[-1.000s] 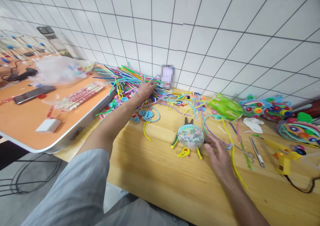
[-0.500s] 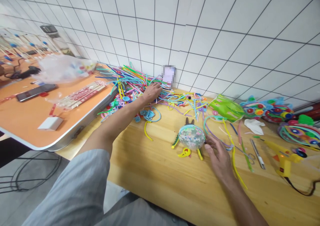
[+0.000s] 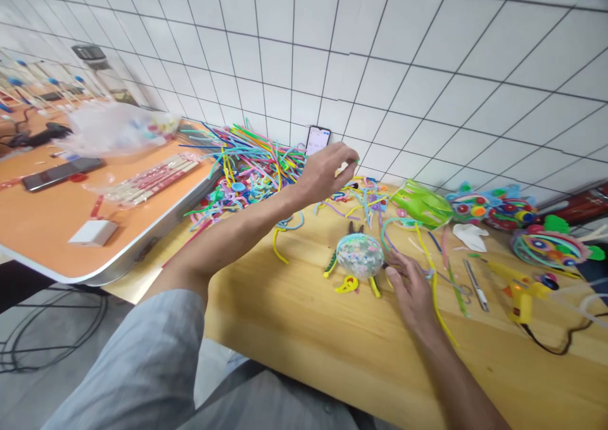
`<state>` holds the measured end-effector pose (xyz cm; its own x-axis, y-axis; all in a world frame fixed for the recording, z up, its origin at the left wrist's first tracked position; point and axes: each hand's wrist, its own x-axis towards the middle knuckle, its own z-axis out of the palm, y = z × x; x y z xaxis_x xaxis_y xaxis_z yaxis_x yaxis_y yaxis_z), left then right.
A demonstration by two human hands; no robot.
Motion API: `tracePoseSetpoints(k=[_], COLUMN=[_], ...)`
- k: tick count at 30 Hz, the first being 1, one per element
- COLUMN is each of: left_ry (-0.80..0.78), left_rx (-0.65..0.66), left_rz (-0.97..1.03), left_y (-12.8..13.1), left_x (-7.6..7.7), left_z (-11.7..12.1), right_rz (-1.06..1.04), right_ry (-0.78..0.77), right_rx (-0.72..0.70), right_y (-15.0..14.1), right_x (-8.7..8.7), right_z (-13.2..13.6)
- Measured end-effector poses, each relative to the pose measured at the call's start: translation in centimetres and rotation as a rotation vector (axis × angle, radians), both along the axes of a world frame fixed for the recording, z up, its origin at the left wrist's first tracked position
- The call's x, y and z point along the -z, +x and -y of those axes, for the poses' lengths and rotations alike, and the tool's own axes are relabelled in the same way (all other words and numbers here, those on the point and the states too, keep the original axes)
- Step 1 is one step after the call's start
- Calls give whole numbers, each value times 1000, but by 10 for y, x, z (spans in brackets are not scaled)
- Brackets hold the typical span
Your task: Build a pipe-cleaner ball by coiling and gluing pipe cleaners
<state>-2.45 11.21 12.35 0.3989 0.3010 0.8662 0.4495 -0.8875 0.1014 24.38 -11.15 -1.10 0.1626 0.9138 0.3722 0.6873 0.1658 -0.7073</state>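
My left hand is raised above the craft pile near the wall, fingers curled into a pinch. A tiny green bit shows at its fingertips, too small to name. Low over the table, my right hand is closed, thumb and fingers around a small dark piece that I cannot identify. That piece is at the right edge of a round, clear disc with multicoloured flecks. Under the disc are pliers with yellow-green handles, partly hidden. In front of it lies a yellow curled piece.
A heap of pipe cleaners lies at the back left by a propped phone. To the right are a green packet, a craft knife, scissors, a yellow glue gun and decorated masks. An orange folding table adjoins at left.
My left hand has lifted out of the pipe cleaners and moved right, its fingers now pinched. My right hand stays by the disc. The view has shifted slightly.
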Motion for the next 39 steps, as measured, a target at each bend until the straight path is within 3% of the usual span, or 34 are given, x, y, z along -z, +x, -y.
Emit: tracePoseSetpoints(k=[4, 8, 11, 14, 19, 22, 26, 30, 33, 36, 39], left_ry=[-84, -387, -650, -916, -1195, -1209, -1149, -1003, -802, -594, -545], left_rx=[144, 297, 470, 621, 607, 591, 481, 403, 387, 304, 185], left_rz=[302, 444, 523, 512, 454, 392, 262, 26, -137, -70, 16], left_y=[0, 4, 13, 22, 24, 17, 8, 1, -8, -14, -12], left_x=[-38, -49, -38, -17, 22, 40, 58, 75, 84, 89, 95], left_z=[39, 82, 113, 140, 174, 182, 181, 185, 188, 180, 156], right_rz=[26, 53, -71, -337, -767, -874, -830, -693, -543, -385, -192], right_ry=[100, 241, 292, 225, 118, 60, -61, -303, -422, -346, -158], right_rx=[29, 100, 115, 15, -77, -38, 0, -39, -6, 228, 577], right_y=[-4, -10, -21, -35, -46, -43, -35, -20, 13, 65, 122], right_x=[-8, -27, -48, -69, -91, -89, -74, -64, -64, -63, -57], right_z=[0, 7, 17, 28, 40, 44, 52, 73, 97, 112, 109])
